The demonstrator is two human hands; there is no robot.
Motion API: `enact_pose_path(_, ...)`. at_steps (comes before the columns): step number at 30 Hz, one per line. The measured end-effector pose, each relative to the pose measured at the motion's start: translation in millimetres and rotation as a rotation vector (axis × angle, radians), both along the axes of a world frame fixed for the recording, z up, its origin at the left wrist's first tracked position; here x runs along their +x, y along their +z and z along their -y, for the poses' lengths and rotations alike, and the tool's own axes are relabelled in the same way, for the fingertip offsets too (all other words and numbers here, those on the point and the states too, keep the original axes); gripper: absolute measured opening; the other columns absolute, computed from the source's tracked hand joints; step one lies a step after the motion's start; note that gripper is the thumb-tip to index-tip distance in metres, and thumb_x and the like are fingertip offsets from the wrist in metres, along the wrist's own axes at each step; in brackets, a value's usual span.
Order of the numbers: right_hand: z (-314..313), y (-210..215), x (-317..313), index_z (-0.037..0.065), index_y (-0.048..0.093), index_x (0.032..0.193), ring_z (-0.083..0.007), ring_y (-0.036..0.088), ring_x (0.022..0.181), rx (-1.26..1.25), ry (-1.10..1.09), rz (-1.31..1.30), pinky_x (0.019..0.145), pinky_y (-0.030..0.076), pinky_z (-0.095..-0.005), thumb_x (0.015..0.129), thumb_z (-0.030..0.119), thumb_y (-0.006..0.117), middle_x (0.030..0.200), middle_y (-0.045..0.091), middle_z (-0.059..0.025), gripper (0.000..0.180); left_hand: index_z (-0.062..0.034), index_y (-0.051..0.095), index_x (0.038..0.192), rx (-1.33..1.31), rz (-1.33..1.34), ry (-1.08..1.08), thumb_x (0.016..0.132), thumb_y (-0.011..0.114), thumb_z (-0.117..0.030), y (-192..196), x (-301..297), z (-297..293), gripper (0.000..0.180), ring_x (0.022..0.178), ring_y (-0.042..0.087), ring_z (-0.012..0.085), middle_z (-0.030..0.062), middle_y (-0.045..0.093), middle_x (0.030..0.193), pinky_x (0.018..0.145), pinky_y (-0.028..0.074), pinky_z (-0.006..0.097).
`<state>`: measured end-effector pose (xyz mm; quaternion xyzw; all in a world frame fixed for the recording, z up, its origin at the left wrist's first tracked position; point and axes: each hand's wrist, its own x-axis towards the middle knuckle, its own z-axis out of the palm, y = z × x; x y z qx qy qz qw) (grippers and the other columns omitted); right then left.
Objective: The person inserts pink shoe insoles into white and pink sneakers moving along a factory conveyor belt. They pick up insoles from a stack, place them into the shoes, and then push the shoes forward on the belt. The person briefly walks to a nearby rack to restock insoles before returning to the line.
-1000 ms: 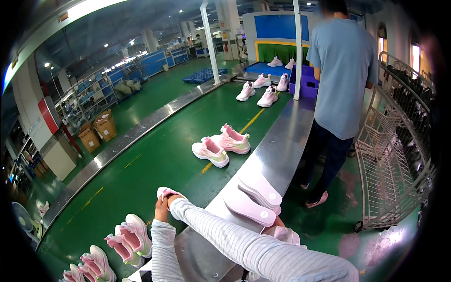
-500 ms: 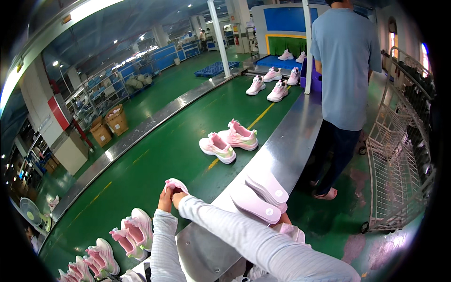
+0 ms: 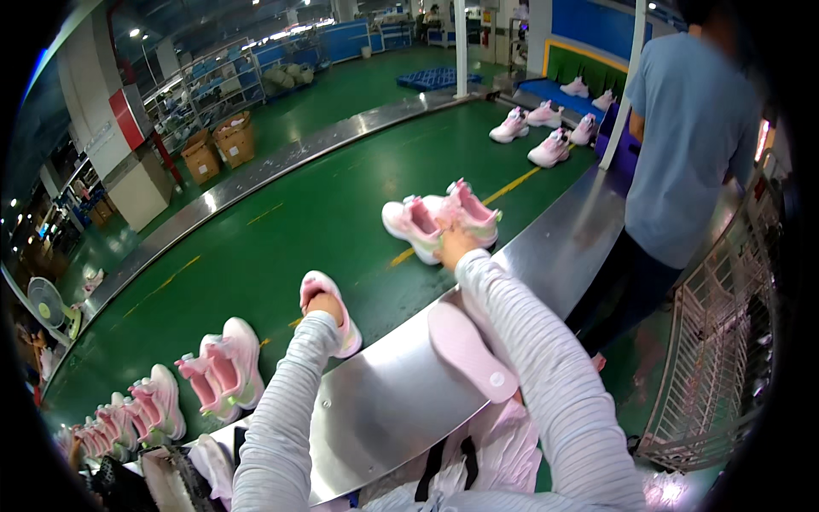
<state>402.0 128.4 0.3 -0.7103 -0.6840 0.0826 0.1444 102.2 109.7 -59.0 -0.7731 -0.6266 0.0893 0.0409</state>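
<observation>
My left hand [image 3: 324,305] is tucked into the opening of a pink and white sneaker [image 3: 349,338], its fingers hidden inside. That sneaker stands tilted at the near edge of the green belt [image 3: 281,256]. With my right arm stretched forward, my right hand [image 3: 459,246] grips the heel area of a pink sneaker [image 3: 404,217], one of a pair on the belt. Its mate [image 3: 480,218], with a pale green heel tab, stands right beside that hand. Pale pink insoles [image 3: 467,346] lie on the metal ledge [image 3: 375,410] under my right forearm.
More sneakers [image 3: 230,367] line the belt at lower left. Others [image 3: 548,149] stand at the far end near a green-curtained opening [image 3: 573,75]. A person in a blue shirt [image 3: 691,136] stands at right, beside a wire cart [image 3: 708,367]. A white post [image 3: 625,85] rises from the ledge.
My hands, together at one sneaker before, have parted. The right hand has reached forward to the pair; the left keeps the nearer sneaker. The view has shifted, with more lower-left sneakers showing.
</observation>
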Motion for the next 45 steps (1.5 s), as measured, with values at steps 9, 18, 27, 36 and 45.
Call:
enact_pose_path(9, -13, -42, -29, 0.008, 0.054, 0.094, -0.0329, 0.06, 0.076, 0.12, -0.059, -0.022, 0.067, 0.048, -0.0416, 0.083, 0.016, 0.04, 0.083, 0.061, -0.0165, 0.019, -0.0094, 0.059, 0.087, -0.06, -0.147, 0.043, 0.063, 0.057, -0.02, -65, -12, -38, 0.027, 0.082, 0.058, 0.0234, 0.0099, 0.059, 0.09, 0.074, 0.046, 0.03)
enact_pose_path(18, 106, 0, -104, 0.011, 0.051, 0.101, -0.0338, 0.059, 0.079, -0.014, 0.526, -0.29, 0.071, 0.045, -0.0437, 0.081, 0.025, 0.047, 0.085, 0.06, -0.0168, 0.025, -0.0072, 0.06, 0.087, -0.135, -0.125, -0.19, 0.06, 0.06, -0.017, -54, -24, -24, 0.029, 0.08, 0.058, 0.0237, 0.0097, 0.06, 0.087, 0.072, 0.047, 0.028)
enact_pose_path(27, 170, -7, 27, 0.005, 0.049, 0.11, -0.0314, 0.056, 0.085, 0.172, 0.315, -0.293, 0.077, 0.043, -0.0375, 0.08, 0.03, 0.052, 0.094, 0.059, -0.0131, 0.039, -0.0049, 0.062, 0.087, -0.367, -0.398, -0.986, 0.056, 0.062, -0.014, -30, -50, -3, 0.032, 0.079, 0.058, 0.0239, 0.0095, 0.061, 0.084, 0.07, 0.047, 0.026)
enact_pose_path(36, 196, -19, 48, 0.005, 0.04, 0.118, -0.0327, 0.057, 0.088, -0.039, -0.141, -0.032, 0.075, 0.045, -0.039, 0.073, 0.037, 0.059, 0.103, 0.055, -0.019, 0.059, -0.0129, 0.064, 0.087, -0.594, -0.266, -0.454, 0.058, 0.063, -0.018, 15, -29, 14, 0.029, 0.09, 0.056, 0.0224, 0.0082, 0.061, 0.095, 0.078, 0.045, 0.028)
enact_pose_path(45, 192, -14, 45, 0.006, 0.036, 0.126, -0.0303, 0.06, 0.079, -0.199, -0.155, 0.138, 0.068, 0.047, -0.037, 0.067, 0.049, 0.06, 0.084, 0.062, -0.0166, 0.077, -0.0171, 0.063, 0.094, -0.532, -0.437, -0.46, 0.064, 0.06, -0.022, 7, -47, 17, 0.03, 0.091, 0.056, 0.0223, 0.0041, 0.06, 0.102, 0.076, 0.046, 0.032)
